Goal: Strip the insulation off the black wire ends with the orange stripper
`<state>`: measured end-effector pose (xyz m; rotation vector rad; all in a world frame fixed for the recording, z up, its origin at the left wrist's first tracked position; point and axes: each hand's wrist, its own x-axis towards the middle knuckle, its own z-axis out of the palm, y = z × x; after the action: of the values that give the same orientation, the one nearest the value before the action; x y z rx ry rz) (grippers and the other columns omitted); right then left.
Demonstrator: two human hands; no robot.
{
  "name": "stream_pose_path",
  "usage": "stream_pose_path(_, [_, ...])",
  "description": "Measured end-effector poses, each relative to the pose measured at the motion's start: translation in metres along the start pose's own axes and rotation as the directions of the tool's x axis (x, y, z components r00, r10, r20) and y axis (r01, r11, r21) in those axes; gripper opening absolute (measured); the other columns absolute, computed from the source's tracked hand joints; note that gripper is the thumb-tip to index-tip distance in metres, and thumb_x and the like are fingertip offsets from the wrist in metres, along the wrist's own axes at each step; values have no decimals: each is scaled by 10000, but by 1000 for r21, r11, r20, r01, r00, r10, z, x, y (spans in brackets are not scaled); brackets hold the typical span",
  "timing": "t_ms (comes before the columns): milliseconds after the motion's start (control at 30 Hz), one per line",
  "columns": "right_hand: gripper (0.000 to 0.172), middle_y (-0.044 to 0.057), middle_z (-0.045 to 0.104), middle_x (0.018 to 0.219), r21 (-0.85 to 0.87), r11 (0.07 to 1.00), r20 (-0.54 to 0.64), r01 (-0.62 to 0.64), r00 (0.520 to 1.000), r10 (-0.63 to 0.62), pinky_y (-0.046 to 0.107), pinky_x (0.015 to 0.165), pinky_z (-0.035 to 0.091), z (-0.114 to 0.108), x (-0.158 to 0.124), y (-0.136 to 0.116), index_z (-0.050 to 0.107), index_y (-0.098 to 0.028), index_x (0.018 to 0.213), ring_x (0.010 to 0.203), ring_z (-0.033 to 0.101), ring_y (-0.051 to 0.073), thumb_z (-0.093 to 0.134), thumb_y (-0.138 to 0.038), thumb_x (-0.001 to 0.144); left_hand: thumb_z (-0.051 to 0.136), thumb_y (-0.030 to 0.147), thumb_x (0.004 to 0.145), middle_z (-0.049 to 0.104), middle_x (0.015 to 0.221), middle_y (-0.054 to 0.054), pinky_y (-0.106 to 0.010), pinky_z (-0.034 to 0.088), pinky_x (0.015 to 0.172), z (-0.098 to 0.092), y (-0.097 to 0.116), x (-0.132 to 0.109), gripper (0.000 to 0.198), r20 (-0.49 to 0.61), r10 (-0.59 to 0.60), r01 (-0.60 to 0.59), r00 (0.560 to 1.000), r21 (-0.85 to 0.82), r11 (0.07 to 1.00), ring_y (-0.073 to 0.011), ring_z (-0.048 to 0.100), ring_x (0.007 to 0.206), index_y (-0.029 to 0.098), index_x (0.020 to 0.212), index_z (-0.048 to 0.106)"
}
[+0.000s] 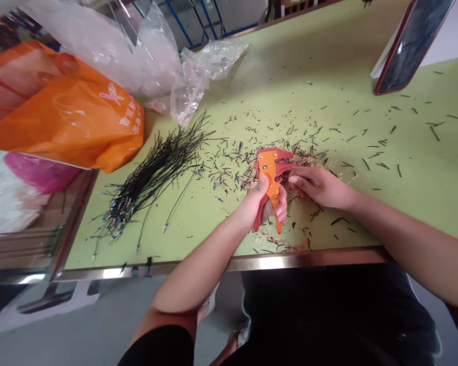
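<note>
My left hand [265,198] is wrapped round the handles of an orange and red wire stripper [269,161], its jaws pointing right. My right hand [318,187] is closed in a pinch just beside those jaws. Whatever sits between its fingertips is too small to make out. Under and around both hands lie short black offcuts [309,158] and fine copper strands [250,182]. To the left is a thick bundle of black wires [152,178], many with small blue ends.
An orange bag [99,119] and clear plastic bags [191,76] crowd the upper left of the green table [351,56]. A phone [408,51] leans upright at the upper right. The table's metal edge [275,262] runs along the front. More offcuts are scattered rightward.
</note>
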<state>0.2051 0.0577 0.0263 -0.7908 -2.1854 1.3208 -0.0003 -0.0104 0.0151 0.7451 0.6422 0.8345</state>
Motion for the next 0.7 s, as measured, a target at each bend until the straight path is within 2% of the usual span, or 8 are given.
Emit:
stream_pose_path(133, [488,-21,526,677,-119,993,-85,-20,996,9,292,640,385,-13,-3,-3,502,-221,765,605,474,135,413,-567,1098,579,879,850,644,627,-34,-310,586,581,-12,9,-6,761,-20,22,-20,1000,70,997,-159,644,548,124,863,678])
stream_pose_path(333, [523,-19,514,673,-140,990,-172,-13,985,-12,294,608,383,-18,-4,-3,505,-220,762,585,451,126,399,-611,1094,556,837,902,723,754,-80,-282,587,611,-19,8,-14,745,-23,12,-6,1000,252,968,-178,725,659,115,1002,716])
stream_pose_path(567, [531,-28,463,649,-69,997,-123,23,992,-32,289,561,348,-15,-4,-7,462,-229,734,566,411,122,420,-626,1084,543,840,902,714,740,-71,-286,589,600,-16,3,-11,736,0,-33,32,999,254,967,-169,707,639,131,982,720])
stream_pose_path(700, [435,-31,457,669,-21,999,-92,30,995,-32,288,580,360,-15,-5,-10,455,-234,765,592,409,127,415,-497,1108,543,851,890,704,722,-65,-302,600,617,-18,1,-9,742,20,-53,47,998,222,974,-175,705,636,133,961,716])
